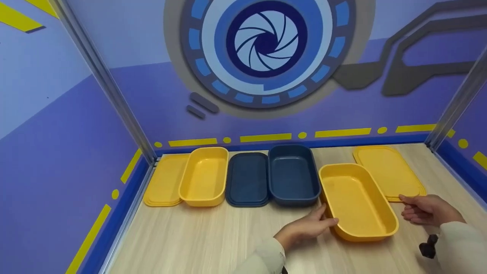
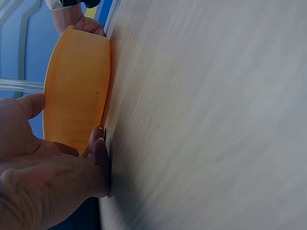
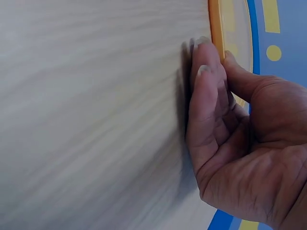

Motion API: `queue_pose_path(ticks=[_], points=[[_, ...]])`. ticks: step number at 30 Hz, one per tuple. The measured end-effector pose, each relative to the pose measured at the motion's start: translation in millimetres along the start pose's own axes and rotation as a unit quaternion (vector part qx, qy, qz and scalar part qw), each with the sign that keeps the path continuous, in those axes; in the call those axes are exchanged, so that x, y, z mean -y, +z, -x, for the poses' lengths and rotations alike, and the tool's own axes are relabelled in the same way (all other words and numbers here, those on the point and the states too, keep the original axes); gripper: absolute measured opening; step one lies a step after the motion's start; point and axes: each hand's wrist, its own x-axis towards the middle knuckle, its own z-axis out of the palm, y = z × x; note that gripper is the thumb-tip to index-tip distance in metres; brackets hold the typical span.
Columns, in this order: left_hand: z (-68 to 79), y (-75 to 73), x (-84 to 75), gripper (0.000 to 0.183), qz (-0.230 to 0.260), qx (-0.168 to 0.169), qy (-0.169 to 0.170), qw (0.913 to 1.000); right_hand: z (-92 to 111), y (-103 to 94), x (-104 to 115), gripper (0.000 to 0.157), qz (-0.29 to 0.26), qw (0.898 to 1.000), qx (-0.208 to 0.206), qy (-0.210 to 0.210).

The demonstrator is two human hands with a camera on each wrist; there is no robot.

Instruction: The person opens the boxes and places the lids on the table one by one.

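Observation:
A yellow rectangular container (image 1: 355, 201) sits on the table in front of me, its open side up. At its left side my left hand (image 1: 306, 225) holds it, thumb at the rim and the other fingers low against the outer wall; the left wrist view shows this container (image 2: 79, 86) from the side. To its right, a flat yellow lid (image 1: 392, 171) lies on the table. My right hand (image 1: 432, 210) pinches the lid's near edge, thumb on top. In the right wrist view the fingers (image 3: 204, 103) curl close to the tabletop, under the lid edge (image 3: 217, 28).
Left of the held container, along the back, stand a dark blue container (image 1: 293, 175), a dark blue lid (image 1: 248, 179), a second yellow container (image 1: 205, 177) and another yellow lid (image 1: 164, 180). Printed panels (image 1: 148, 99) wall the table (image 1: 190, 239) at the back and sides.

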Motion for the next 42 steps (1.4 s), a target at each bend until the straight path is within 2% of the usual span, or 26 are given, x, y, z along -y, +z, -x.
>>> queue_pose_path(ticks=[4,8,15,18,23,28,34,37,42], points=[[0.9,0.0,-0.2,0.074,-0.009,-0.011,-0.003,0.9999,-0.1,1.4,-4.6,0.047,-0.014,1.000,0.008,-0.014],[1.4,-3.0,0.6,0.073,-0.002,-0.008,-0.008,0.9999,0.4,5.2,-7.1,0.047,-0.015,0.999,0.009,-0.027],[4.2,-4.8,1.7,0.069,0.008,-0.012,0.003,0.9999,2.3,10.4,-10.5,0.052,-0.012,0.999,-0.011,-0.035],[6.5,-7.1,2.5,0.069,0.005,-0.012,0.005,0.9999,2.1,14.9,-14.3,0.058,0.006,0.998,-0.028,-0.051],[7.4,-9.1,3.7,0.068,0.004,-0.006,0.002,1.0000,5.4,27.4,-21.7,0.077,0.052,0.996,-0.029,-0.067],[4.9,-5.3,2.8,0.065,0.000,0.000,0.011,0.9999,22.7,43.5,-35.8,0.094,0.063,0.996,-0.026,-0.059],[2.0,2.9,2.1,0.063,-0.004,-0.005,0.015,0.9999,53.2,67.9,-62.1,0.114,0.060,0.997,0.009,-0.042],[1.2,3.7,2.9,0.064,-0.007,-0.008,0.012,0.9999,63.0,77.8,-70.0,0.116,0.053,0.998,0.015,-0.039],[0.3,2.5,4.2,0.067,0.005,-0.012,0.004,0.9999,72.6,86.4,-74.9,0.106,0.047,0.996,0.049,-0.064]])
